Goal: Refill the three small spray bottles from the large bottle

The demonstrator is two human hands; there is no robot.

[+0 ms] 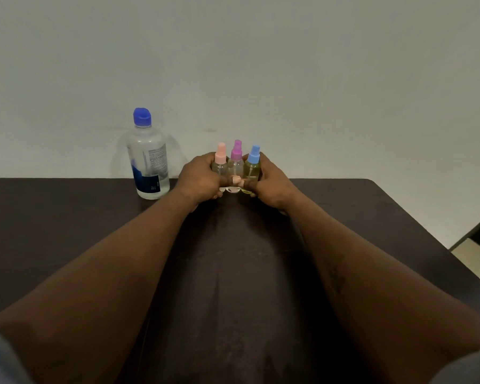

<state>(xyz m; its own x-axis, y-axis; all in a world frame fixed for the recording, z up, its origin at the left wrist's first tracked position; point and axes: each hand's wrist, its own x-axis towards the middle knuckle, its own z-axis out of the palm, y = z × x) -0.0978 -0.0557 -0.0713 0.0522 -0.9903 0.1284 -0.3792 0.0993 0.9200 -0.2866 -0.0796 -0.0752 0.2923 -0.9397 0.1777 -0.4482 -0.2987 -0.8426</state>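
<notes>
Wall point(261, 65), pale and plain, fills the upper half behind a dark table point(67, 245), whose far edge meets it. Two bare forearms reach forward across the tabletop toward twelve o'clock. The large bottle point(148, 162) stands upright near the far edge, at nine o'clock from the small bottles and just apart from the left hand point(198, 180); it is clear, with a blue cap on and a dark blue label. The left hand closes in from nine o'clock, fingers curled round the pink-capped spray bottle point(220, 162). The right hand point(270, 181) closes in from three o'clock, fingers curled round the blue-capped spray bottle point(253, 164), whose contents look yellowish. The purple-capped spray bottle point(236, 159) stands pressed between those two, both thumbs lying across the front. All three are upright, touching side by side, caps on; whether their bases rest on the table cannot be told.
</notes>
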